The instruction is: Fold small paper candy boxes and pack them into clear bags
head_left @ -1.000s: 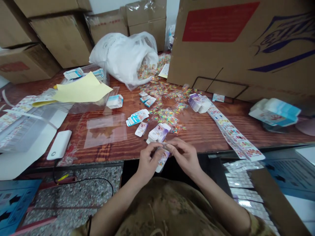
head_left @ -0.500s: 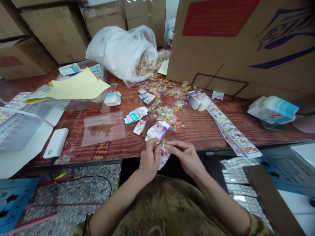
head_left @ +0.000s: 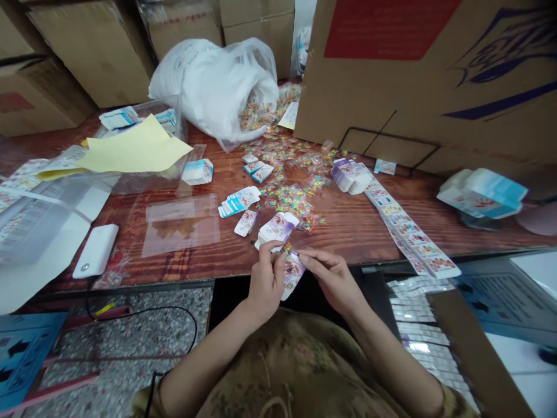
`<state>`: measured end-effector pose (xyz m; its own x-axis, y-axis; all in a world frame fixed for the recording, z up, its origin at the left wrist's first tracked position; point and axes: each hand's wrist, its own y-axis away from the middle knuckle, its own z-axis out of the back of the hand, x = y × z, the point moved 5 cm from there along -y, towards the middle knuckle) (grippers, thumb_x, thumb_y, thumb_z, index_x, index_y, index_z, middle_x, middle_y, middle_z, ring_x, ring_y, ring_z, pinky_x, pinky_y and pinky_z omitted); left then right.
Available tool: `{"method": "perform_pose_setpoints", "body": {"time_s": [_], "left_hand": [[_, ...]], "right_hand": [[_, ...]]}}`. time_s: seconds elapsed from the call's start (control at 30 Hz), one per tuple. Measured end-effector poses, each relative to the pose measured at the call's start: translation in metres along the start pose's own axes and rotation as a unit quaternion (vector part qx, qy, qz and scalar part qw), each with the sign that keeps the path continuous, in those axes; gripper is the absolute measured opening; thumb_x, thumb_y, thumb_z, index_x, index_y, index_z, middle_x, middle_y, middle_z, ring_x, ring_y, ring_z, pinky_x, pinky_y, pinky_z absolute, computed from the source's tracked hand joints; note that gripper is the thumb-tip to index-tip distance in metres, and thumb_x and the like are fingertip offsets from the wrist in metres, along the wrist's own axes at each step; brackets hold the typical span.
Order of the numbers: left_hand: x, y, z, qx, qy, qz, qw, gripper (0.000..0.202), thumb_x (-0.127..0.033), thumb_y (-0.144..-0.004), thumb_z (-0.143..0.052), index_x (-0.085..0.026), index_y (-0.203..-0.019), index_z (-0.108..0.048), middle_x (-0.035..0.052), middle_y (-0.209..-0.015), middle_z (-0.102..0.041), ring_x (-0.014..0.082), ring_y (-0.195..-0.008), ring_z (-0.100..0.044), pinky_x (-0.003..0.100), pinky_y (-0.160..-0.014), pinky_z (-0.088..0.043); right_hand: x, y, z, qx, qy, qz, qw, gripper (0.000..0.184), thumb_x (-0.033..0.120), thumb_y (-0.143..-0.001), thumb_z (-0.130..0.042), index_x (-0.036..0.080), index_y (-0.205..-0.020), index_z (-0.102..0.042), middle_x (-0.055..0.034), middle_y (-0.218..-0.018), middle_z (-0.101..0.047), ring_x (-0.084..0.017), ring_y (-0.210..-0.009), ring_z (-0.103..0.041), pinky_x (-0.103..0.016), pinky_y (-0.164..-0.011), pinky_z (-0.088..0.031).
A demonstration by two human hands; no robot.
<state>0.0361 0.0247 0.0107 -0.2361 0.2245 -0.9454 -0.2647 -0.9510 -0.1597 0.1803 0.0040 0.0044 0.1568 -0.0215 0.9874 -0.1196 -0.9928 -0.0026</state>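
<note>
At the table's front edge my left hand [head_left: 266,284] is closed on the side of a small purple and white printed box [head_left: 293,276]. My right hand [head_left: 331,277] pinches the same box at its upper right edge with thumb and fingertips. A bit of coloured beads [head_left: 287,247] shows at the box's top, by my left fingertips; whether a hand grips it is hidden. Just beyond lies a stack of flat purple and white boxes [head_left: 275,229]. Small clear packets of coloured beads [head_left: 290,200] are spread behind that stack.
A white sack [head_left: 204,87] lies open at the back, spilling bead packets. A large carton [head_left: 374,98] stands at back right. Printed strips [head_left: 409,232] lie to the right. On the left are a yellow sheet [head_left: 139,148], a white power bank [head_left: 96,251] and clear plastic bags [head_left: 180,226].
My right fingers have shifted slightly right along the box's top edge, and more of the box's face shows between my hands. The whole view has shifted a little.
</note>
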Motion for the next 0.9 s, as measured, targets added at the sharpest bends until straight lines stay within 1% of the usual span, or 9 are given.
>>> {"method": "perform_pose_setpoints", "body": {"time_s": [0.17,0.23,0.33,0.47,0.53,0.6,0.67,0.73,0.9], "left_hand": [[-0.002,-0.002,0.001,-0.011,0.006,0.013,1.0,0.02,-0.032,-0.099,-0.039,-0.021,-0.116,-0.041,0.0014,-0.083,-0.064,0.0153,-0.075,-0.066,0.027,-0.069,-0.048],[-0.002,-0.002,0.001,-0.02,0.002,0.029,0.999,0.021,-0.033,-0.099,-0.038,-0.021,-0.116,-0.042,0.0015,-0.084,-0.064,0.0154,-0.075,-0.066,0.027,-0.069,-0.048],[-0.001,-0.002,-0.002,-0.013,-0.024,0.053,0.998,0.022,-0.034,-0.1,-0.037,-0.021,-0.117,-0.043,0.0009,-0.082,-0.063,0.0153,-0.071,-0.063,0.027,-0.067,-0.047],[-0.003,-0.01,-0.001,-0.012,-0.164,0.009,0.986,0.024,-0.036,-0.101,-0.035,-0.021,-0.111,-0.052,0.0032,-0.085,-0.063,0.0185,-0.079,-0.062,0.03,-0.073,-0.047],[-0.005,-0.02,0.005,-0.051,-0.285,-0.046,0.956,0.025,-0.037,-0.099,-0.039,-0.02,-0.106,-0.057,0.0083,-0.095,-0.062,0.0235,-0.092,-0.059,0.035,-0.081,-0.047],[-0.002,-0.031,0.008,-0.071,-0.389,-0.08,0.915,0.026,-0.038,-0.096,-0.046,-0.018,-0.104,-0.06,0.0124,-0.103,-0.059,0.0277,-0.099,-0.055,0.041,-0.086,-0.046],[0.004,-0.041,0.007,-0.064,-0.459,-0.078,0.883,0.027,-0.039,-0.093,-0.053,-0.017,-0.106,-0.06,0.0137,-0.105,-0.056,0.0291,-0.1,-0.053,0.043,-0.086,-0.047],[0.012,-0.048,0.004,-0.047,-0.497,-0.061,0.864,0.028,-0.038,-0.09,-0.058,-0.015,-0.107,-0.059,0.0142,-0.106,-0.054,0.0296,-0.1,-0.053,0.044,-0.085,-0.048],[0.023,-0.051,-0.004,-0.03,-0.529,-0.034,0.847,0.025,-0.03,-0.087,-0.063,-0.014,-0.107,-0.058,0.0139,-0.108,-0.053,0.0298,-0.102,-0.053,0.043,-0.084,-0.049]], "right_hand": [[0.015,0.004,-0.003,0.036,0.114,0.096,0.988,0.02,0.034,-0.087,-0.067,0.028,-0.101,-0.078,-0.0043,-0.086,-0.074,-0.018,-0.081,-0.066,-0.031,-0.074,-0.055],[0.016,0.006,-0.008,0.058,0.118,0.103,0.986,0.024,0.033,-0.086,-0.067,0.028,-0.108,-0.075,-0.0045,-0.093,-0.075,-0.019,-0.086,-0.068,-0.032,-0.078,-0.056],[0.009,0.009,-0.006,0.038,0.102,0.075,0.991,0.024,0.034,-0.085,-0.069,0.026,-0.107,-0.076,-0.0049,-0.099,-0.075,-0.02,-0.088,-0.069,-0.032,-0.079,-0.057],[-0.005,0.0,0.029,-0.042,0.107,0.029,0.993,0.026,0.041,-0.084,-0.068,0.024,-0.103,-0.075,-0.0048,-0.095,-0.076,-0.021,-0.084,-0.07,-0.034,-0.074,-0.057],[-0.007,-0.013,0.055,-0.084,0.162,0.034,0.983,0.029,0.044,-0.085,-0.065,0.023,-0.103,-0.074,-0.0054,-0.095,-0.076,-0.022,-0.082,-0.069,-0.036,-0.074,-0.055],[-0.005,-0.028,0.071,-0.098,0.289,0.074,0.95,0.029,0.046,-0.087,-0.063,0.022,-0.098,-0.075,-0.0074,-0.092,-0.073,-0.024,-0.082,-0.066,-0.04,-0.077,-0.052],[0.002,-0.042,0.071,-0.122,0.424,0.144,0.886,0.029,0.044,-0.089,-0.059,0.021,-0.096,-0.075,-0.0097,-0.091,-0.069,-0.026,-0.087,-0.061,-0.044,-0.083,-0.047],[0.006,-0.054,0.053,-0.125,0.498,0.2,0.834,0.03,0.041,-0.093,-0.054,0.021,-0.1,-0.074,-0.011,-0.094,-0.066,-0.027,-0.091,-0.057,-0.045,-0.087,-0.043],[-0.008,-0.081,-0.012,-0.042,0.589,0.185,0.786,0.035,0.045,-0.094,-0.051,0.018,-0.101,-0.073,-0.0144,-0.101,-0.063,-0.031,-0.097,-0.052,-0.049,-0.09,-0.039]]}}
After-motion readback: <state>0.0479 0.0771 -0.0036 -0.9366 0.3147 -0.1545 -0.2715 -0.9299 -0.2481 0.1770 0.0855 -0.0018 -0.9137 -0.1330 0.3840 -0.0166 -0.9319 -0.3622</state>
